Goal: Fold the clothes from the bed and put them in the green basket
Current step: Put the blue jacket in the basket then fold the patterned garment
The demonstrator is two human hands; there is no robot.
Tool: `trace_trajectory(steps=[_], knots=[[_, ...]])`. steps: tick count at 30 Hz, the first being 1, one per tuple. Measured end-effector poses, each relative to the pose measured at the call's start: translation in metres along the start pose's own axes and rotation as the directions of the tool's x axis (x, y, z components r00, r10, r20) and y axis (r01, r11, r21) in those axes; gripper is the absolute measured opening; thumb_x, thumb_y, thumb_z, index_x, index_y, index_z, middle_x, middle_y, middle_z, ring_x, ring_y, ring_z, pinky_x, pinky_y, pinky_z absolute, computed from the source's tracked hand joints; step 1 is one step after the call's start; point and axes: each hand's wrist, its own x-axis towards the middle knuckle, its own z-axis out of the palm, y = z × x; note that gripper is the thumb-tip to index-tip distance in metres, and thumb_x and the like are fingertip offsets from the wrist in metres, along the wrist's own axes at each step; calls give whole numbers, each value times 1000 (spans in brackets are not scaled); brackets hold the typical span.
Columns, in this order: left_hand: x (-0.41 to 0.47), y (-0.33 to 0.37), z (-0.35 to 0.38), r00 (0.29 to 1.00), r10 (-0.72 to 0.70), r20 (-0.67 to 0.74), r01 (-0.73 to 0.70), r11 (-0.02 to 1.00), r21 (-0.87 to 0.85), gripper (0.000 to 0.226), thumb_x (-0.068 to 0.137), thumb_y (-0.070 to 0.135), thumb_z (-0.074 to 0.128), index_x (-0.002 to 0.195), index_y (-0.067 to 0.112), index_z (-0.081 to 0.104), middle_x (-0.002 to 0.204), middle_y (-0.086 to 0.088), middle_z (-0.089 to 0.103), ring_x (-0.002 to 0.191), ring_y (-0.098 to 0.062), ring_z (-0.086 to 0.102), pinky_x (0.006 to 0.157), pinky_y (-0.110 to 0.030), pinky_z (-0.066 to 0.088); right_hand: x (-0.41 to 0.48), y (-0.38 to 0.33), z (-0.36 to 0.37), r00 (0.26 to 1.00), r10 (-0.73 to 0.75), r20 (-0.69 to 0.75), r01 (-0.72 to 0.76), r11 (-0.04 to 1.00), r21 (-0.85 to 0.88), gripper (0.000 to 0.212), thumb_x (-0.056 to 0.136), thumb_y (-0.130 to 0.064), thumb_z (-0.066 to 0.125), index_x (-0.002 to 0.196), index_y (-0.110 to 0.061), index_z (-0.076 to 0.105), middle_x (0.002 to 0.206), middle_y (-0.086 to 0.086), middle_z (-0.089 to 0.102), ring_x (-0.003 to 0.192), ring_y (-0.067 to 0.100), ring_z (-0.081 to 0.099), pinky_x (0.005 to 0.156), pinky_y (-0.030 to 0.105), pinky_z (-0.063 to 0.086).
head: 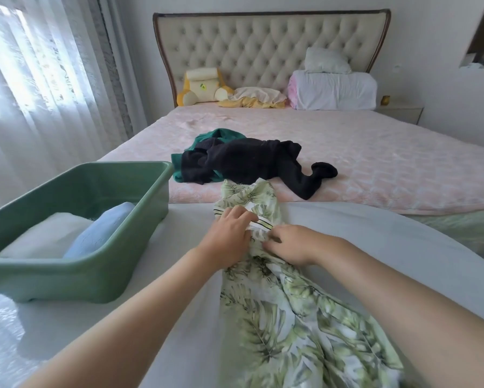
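Leaf-print garment (291,317) stretched along the white tabletop (361,228), its top end lapping onto the bed (375,163).
Its lower end is cut off by the frame's bottom edge, and its kind is hard to tell. The left hand (229,233) and right hand (294,243) sit close together, both pinching bunched fabric at a striped band, hiding the cloth beneath. To the left, on the tabletop, the green basket (67,271) holds a white folded piece (47,233) and a light blue one (101,231), partly hidden by its near wall. On the bed, black tights (252,161) cover most of a green garment (221,134).
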Motion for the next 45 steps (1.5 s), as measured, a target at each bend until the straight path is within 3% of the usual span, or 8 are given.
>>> trace_trajectory(steps=[3, 8, 14, 22, 28, 33, 39, 45], knots=[[-28, 24, -11, 999, 31, -37, -34, 995, -94, 19, 98, 11, 45, 114, 20, 48, 117, 3, 45, 102, -19, 47, 83, -33, 46, -31, -7, 4, 999, 25, -21, -24, 998, 56, 44, 102, -52, 40, 76, -20, 55, 86, 2, 60, 78, 20, 59, 68, 34, 45], [-79, 57, -23, 991, 100, 89, -79, 974, -211, 2, 97, 23, 52, 97, 22, 52, 102, 7, 47, 83, -14, 49, 72, -27, 41, -78, -17, 9, 995, 81, 65, -77, 995, -55, 32, 101, -48, 41, 98, -19, 55, 123, 10, 58, 96, 21, 51, 78, 35, 42], [-124, 86, -29, 926, 185, 329, -124, 972, -198, 58, 93, 67, 43, 137, 29, 50, 138, 11, 44, 126, -8, 40, 107, -29, 35, -118, -15, 15, 983, 144, 114, -149, 988, 35, 71, 90, -47, 55, 153, -19, 34, 151, 9, 45, 126, 25, 51, 94, 36, 46], [-145, 105, -26, 811, 220, 542, -259, 966, -5, 77, 93, 70, 36, 157, 38, 10, 164, 6, 7, 151, -15, 2, 123, -47, 10, -136, -20, -18, 959, 210, 188, -177, 968, -180, 30, 83, -37, 73, 95, -12, 62, 85, -1, 60, 73, 18, 57, 59, 29, 43], [-121, 85, -75, 893, -54, 446, 224, 914, -339, 20, 98, 32, 53, 110, 30, 68, 108, 12, 70, 95, -8, 67, 89, -33, 53, -150, -39, -20, 963, -16, 269, -162, 763, 626, 37, 92, -15, 70, 123, 3, 58, 101, 12, 68, 81, 28, 70, 69, 45, 62], [-122, 71, -83, 798, -405, 447, 603, 518, -607, 34, 100, 45, 49, 121, 19, 47, 85, -10, 75, 60, -24, 69, 50, -27, 47, -146, -43, 2, 866, -182, 465, -214, 707, 674, 44, 102, -12, 54, 145, -7, 46, 135, 14, 57, 109, 32, 63, 55, 33, 59], [-136, 76, -55, 841, -268, 469, 447, 833, -326, 61, 86, 23, 69, 137, 33, 37, 81, 0, 75, 65, -12, 69, 61, -23, 52, -147, -41, 3, 956, 69, 284, -91, 994, 65, 22, 95, -22, 51, 87, -13, 69, 84, 8, 70, 73, 22, 71, 54, 26, 51], [-136, 64, -63, 963, -205, 176, 249, 927, -279, 39, 90, 10, 52, 120, 34, 56, 96, 5, 65, 82, -11, 63, 76, -27, 52, -152, -45, 4, 837, -286, 466, -110, 747, 656, 25, 103, -6, 49, 122, -5, 66, 109, 15, 69, 74, 22, 67, 49, 28, 55]])
